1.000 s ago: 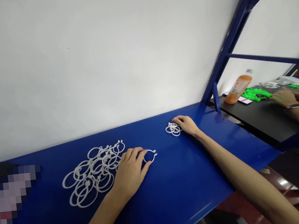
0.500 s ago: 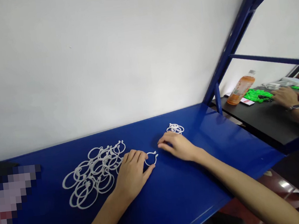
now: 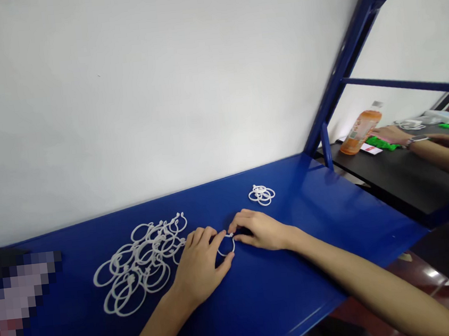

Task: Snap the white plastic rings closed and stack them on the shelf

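Holding a white ring [image 3: 234,245] on the blue bench [image 3: 261,292] between the parted thumb and forefinger of the left hand [image 3: 199,269]; pinching its knobbed end in the close grip of the right hand [image 3: 261,230], near a heap of rings [image 3: 138,262].

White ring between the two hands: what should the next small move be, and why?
Probably a light pinch by the right hand on the knobbed ends of the white ring, with the left hand steadying it. The right fingertips are close to those ends, and the left thumb and forefinger lie at opposite sides; whether the ends are latched is too small to tell.
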{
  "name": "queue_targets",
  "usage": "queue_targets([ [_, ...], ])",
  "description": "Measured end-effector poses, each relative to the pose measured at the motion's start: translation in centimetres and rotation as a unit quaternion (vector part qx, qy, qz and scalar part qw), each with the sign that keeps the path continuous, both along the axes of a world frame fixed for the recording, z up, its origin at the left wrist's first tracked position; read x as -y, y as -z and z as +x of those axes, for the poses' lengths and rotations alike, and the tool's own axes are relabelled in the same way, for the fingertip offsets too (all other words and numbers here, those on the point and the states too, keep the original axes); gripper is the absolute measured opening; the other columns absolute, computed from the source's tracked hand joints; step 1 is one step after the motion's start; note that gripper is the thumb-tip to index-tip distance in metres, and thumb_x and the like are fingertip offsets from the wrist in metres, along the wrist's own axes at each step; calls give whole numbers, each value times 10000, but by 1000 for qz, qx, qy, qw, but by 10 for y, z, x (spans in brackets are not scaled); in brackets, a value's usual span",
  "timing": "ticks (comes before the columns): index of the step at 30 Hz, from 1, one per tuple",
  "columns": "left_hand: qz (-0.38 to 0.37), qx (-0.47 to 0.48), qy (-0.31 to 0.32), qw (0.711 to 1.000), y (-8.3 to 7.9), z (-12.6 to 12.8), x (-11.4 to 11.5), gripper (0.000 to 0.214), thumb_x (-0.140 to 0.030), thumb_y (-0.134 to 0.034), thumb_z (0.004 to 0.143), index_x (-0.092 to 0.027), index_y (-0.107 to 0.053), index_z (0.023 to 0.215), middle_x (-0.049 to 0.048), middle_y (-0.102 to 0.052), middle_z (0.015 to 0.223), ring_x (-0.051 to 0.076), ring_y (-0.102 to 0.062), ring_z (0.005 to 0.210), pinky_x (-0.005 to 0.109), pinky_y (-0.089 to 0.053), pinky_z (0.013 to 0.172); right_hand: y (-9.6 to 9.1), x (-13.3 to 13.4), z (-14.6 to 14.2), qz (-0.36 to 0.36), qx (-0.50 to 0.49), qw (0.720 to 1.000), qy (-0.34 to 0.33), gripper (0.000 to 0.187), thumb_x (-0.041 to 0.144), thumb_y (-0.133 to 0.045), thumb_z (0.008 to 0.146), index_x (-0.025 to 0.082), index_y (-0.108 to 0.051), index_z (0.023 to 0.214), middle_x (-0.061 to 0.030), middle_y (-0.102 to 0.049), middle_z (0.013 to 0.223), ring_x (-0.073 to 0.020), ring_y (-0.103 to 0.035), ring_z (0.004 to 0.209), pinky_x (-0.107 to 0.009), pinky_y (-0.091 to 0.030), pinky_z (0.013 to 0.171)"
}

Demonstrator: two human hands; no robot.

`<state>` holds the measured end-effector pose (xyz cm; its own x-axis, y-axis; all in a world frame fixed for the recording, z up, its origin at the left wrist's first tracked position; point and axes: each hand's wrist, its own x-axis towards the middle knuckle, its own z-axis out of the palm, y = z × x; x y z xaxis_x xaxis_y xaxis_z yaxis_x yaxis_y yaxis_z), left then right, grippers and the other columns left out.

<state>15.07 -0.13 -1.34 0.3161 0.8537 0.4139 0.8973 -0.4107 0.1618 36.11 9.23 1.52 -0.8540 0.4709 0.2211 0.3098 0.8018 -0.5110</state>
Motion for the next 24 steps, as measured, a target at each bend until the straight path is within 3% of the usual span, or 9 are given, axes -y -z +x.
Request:
queue_targets([
  [5, 19, 8, 10, 1000, -5, 2, 1, 293, -437, -675, 863, -224, -683, 1065, 39, -682, 978, 246, -584, 953, 428, -452, 885, 0, 1, 1, -3, -34, 999, -23, 98, 179, -582, 965, 187, -650, 1035, -58, -677, 1010, -182, -620, 937, -318, -506, 857],
  [8, 80, 9, -25, 996, -7, 1, 1, 321, -464, -670, 870, -187, -673, 1031, 46, -707, 911, 250, -608, 918, 417, -444, 865, -5, 6, -1, -32, -89, 995, 42, 97, 226, -580, 974, 183, -637, 1041, -56, -665, 996, -161, -630, 871, -293, -512, 801],
  [11, 161, 0, -76, 984, -10, 0, 0, 338, -477, -647, 884, -156, -664, 990, 66, -712, 868, 260, -620, 876, 418, -440, 840, -10, 16, -7, -115, -107, 982, 105, 137, 317, -621, 956, 186, -635, 993, -21, -681, 868, -142, -635, 739, -258, -497, 683],
  [14, 200, -13, -94, 975, -13, 3, 0, 319, -435, -630, 902, -137, -652, 1015, 79, -712, 865, 269, -623, 866, 426, -441, 832, -10, 25, -14, -214, -117, 964, 109, 178, 367, -627, 948, 189, -619, 956, 3, -693, 777, -133, -647, 684, -232, -485, 631],
  [17, 183, 13, -66, 981, -14, 5, 1, 308, -429, -623, 913, -146, -637, 1036, 66, -703, 861, 248, -620, 852, 404, -453, 830, -8, 28, -18, -225, -140, 956, 128, 157, 328, -578, 974, 184, -601, 913, 7, -695, 732, -124, -640, 642, -221, -475, 612],
  [20, 117, 99, -27, 988, -15, 6, 2, 225, -408, -599, 938, -196, -633, 1007, 19, -687, 823, 205, -618, 823, 367, -468, 815, -5, 23, -16, -164, -150, 967, 128, 134, 264, -526, 993, 180, -610, 932, -4, -705, 763, -121, -626, 636, -227, -469, 625],
  [24, 29, 228, -22, 973, -17, 6, 2, 155, -379, -601, 932, -238, -642, 883, -12, -676, 781, 180, -627, 784, 336, -503, 753, -2, 18, -12, -110, -140, 980, 92, 114, 240, -530, 987, 179, -625, 973, 0, -680, 759, -118, -605, 631, -223, -460, 619],
])
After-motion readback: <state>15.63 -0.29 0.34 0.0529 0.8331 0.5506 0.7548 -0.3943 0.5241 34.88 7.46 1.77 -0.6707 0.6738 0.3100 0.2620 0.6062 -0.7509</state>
